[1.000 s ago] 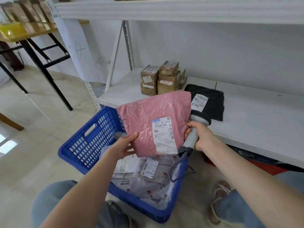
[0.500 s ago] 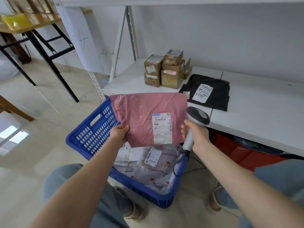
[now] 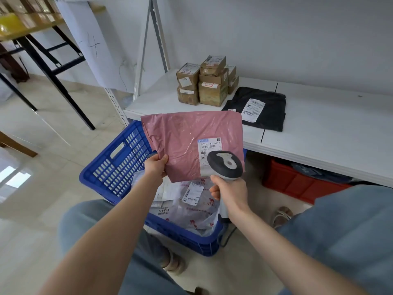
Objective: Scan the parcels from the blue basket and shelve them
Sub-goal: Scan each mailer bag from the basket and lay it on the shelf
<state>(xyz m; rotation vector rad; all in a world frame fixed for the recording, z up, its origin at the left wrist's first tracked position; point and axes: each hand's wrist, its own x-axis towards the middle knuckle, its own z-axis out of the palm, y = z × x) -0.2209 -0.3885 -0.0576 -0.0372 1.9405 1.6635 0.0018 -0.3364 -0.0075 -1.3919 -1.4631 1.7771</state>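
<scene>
Left hand (image 3: 156,166): pinching the pink bag (image 3: 182,141) by its 7 o'clock corner, thumb on the front, the other fingers tucked behind where I can't see them. It's holding the bag up flat, label side to the camera.

Right hand (image 3: 230,193): fingers wrapped tight round the scanner (image 3: 225,165) handle, basically a fist, nothing else in it.

Pink bag: up in the air, over the basket (image 3: 112,167) and in front of the shelf (image 3: 319,133) edge. Its white label (image 3: 209,145) sits toward 4 o'clock from the bag's middle.

Scanner: the dark head covers the label's lower part. Touching or just in front, can't tell. The cord (image 3: 228,235) drops from the handle toward 6 o'clock, past the basket's near corner.

Basket: blue, on the floor between the person's knees, at 7 o'clock from the pink bag. Pale bags (image 3: 191,211) with labels are piled inside.

Shelf: white, runs from 12 to 3 o'clock of the pink bag.

Boxes (image 3: 204,84): little stack of brown cardboard ones on the shelf, 12 o'clock from the pink bag, close to the wall.

Black bag (image 3: 274,111): flat on the shelf just beside the boxes, at their 4 o'clock, label up.

Red crate (image 3: 297,184): under the shelf, 3 o'clock from the right hand.

Table (image 3: 32,26): black legs, way off at 10 o'clock.
</scene>
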